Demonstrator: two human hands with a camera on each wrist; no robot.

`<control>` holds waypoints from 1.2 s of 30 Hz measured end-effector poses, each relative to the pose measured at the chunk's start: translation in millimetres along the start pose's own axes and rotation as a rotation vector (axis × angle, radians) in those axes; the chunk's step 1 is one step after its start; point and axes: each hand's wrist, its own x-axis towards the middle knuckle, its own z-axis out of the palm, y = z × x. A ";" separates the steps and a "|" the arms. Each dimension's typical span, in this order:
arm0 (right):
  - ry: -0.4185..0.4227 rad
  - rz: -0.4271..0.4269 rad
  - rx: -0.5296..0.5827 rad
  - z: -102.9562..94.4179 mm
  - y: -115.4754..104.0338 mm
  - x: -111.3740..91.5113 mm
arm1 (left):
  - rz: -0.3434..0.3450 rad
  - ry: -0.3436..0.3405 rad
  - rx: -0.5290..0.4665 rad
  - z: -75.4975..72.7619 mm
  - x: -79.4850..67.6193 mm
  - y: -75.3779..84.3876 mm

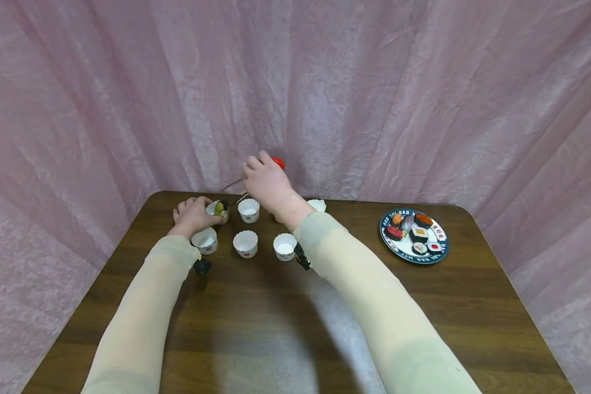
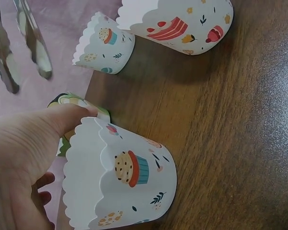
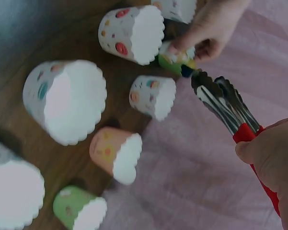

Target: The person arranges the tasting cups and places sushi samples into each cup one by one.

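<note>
At the far left of the table, my left hand (image 1: 192,215) holds a patterned paper baking cup (image 3: 167,64) between thumb and fingers. Something yellow-green with a dark edge shows at its mouth in the head view. My right hand (image 1: 268,186) grips the red handles of metal tongs (image 3: 235,112), raised over the back row of cups. The tongs' scalloped tips stand apart, one close to the held cup's rim in the right wrist view. Nearest in the left wrist view is a white paper cup (image 2: 134,172) with a cupcake print.
Other paper cups stand in two rows, including a white one (image 1: 245,244), an orange one (image 3: 110,148) and a green one (image 3: 72,206). On the right lies a blue-rimmed plate (image 1: 396,253) with several sushi pieces (image 1: 418,234). A pink curtain (image 1: 374,98) hangs behind the table.
</note>
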 end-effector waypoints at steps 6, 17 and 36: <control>0.070 0.078 0.048 6.3 29.6 -29.9 | 0.002 -0.006 -0.005 2.8 0.7 2.4; 0.125 0.114 0.104 23.6 66.9 -110.4 | 0.009 -0.011 -0.014 9.2 4.1 3.0; 0.149 0.177 0.278 49.0 89.1 -215.1 | 0.015 0.000 -0.015 7.8 14.6 -8.9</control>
